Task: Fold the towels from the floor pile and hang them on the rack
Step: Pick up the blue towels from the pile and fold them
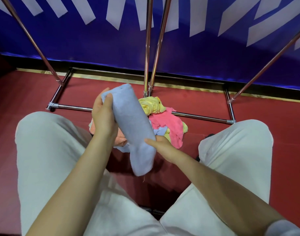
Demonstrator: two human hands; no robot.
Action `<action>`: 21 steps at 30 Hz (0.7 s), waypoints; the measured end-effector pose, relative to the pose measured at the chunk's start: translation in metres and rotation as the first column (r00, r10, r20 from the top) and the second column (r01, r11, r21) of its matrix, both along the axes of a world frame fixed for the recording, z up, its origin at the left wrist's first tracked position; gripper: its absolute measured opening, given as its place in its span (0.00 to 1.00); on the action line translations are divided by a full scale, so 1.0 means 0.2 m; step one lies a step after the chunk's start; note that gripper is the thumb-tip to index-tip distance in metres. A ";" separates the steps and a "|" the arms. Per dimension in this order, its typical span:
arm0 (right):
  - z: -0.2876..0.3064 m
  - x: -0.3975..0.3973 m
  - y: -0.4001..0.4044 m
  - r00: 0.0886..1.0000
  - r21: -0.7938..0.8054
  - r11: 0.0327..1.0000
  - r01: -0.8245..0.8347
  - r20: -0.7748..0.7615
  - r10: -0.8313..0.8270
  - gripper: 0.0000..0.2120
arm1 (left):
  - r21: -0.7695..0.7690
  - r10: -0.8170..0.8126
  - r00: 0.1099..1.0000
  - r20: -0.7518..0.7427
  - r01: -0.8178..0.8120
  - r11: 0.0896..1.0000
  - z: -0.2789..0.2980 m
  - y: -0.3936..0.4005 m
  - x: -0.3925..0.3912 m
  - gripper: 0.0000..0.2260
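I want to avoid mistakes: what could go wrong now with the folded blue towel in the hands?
1. The blue towel is held only at its ends, by the left hand and the right hand; its free lower end may unfold.
2. It hangs right above the floor pile, so if dropped it would likely mix with the unfolded towels.

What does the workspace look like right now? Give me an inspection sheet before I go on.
Surface: red floor, bare around the pile.
Job's things: light blue towel, folded into a long strip, held above the pile; towel pile of pink, yellow, orange and blue cloth on the floor; rack with chrome poles and base bars, no towel seen on it.
Clutter: nothing seen.
Grips: left hand grips the strip's upper end; right hand holds it lower down.
Cables: nothing seen.
Surroundings: blue banner behind the rack.
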State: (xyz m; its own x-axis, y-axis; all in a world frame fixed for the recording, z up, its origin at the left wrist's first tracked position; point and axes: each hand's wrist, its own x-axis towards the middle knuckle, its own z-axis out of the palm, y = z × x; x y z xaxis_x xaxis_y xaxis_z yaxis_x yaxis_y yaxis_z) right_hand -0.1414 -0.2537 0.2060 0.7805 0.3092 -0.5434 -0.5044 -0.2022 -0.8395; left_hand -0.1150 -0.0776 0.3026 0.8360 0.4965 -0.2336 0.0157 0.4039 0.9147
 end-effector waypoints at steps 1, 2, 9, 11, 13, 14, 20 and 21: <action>0.01 0.01 0.00 0.998 -0.019 0.998 0.059 0.013 -0.059 0.10 | -0.018 0.046 0.999 -0.014 -0.046 0.999 -0.01 0.03 0.02 0.11; 0.02 0.03 0.00 0.993 -0.057 0.992 0.111 0.036 -0.109 0.09 | -0.028 0.088 0.995 -0.036 -0.089 0.996 -0.03 0.06 0.05 0.11; 0.10 0.06 -0.04 0.954 -0.177 0.962 0.206 0.257 -0.157 0.19 | 0.077 0.181 0.963 -0.197 -0.169 0.983 -0.20 0.15 0.15 0.13; 0.11 0.06 -0.07 0.952 -0.181 0.964 0.196 0.270 -0.143 0.21 | 0.137 0.153 0.967 -0.206 -0.126 0.982 -0.24 0.14 0.15 0.14; 0.13 0.04 -0.11 0.957 -0.196 0.969 0.152 0.273 -0.095 0.17 | 0.160 0.114 0.972 -0.207 -0.082 0.984 -0.26 0.14 0.13 0.13; 0.13 0.04 -0.12 0.957 -0.206 0.969 0.136 0.281 -0.074 0.15 | 0.163 0.094 0.973 -0.212 -0.060 0.985 -0.28 0.14 0.12 0.12; 0.11 0.02 -0.12 0.922 -0.308 0.932 0.193 0.381 -0.065 0.12 | 0.209 0.019 0.981 -0.193 0.022 0.978 -0.33 0.18 0.06 0.10; 0.10 0.02 -0.09 0.930 -0.314 0.928 0.202 0.359 -0.081 0.12 | 0.212 0.023 0.982 -0.186 0.018 0.977 -0.33 0.19 0.05 0.10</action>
State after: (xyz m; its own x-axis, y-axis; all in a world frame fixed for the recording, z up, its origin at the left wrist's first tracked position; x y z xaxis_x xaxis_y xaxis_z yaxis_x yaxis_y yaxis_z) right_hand -0.1373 -0.2723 0.2266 0.9555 0.0259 -0.2940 -0.2510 -0.4526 -0.8557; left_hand -0.1048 -0.0390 0.2361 0.7864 0.5534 -0.2744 0.1935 0.2012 0.9603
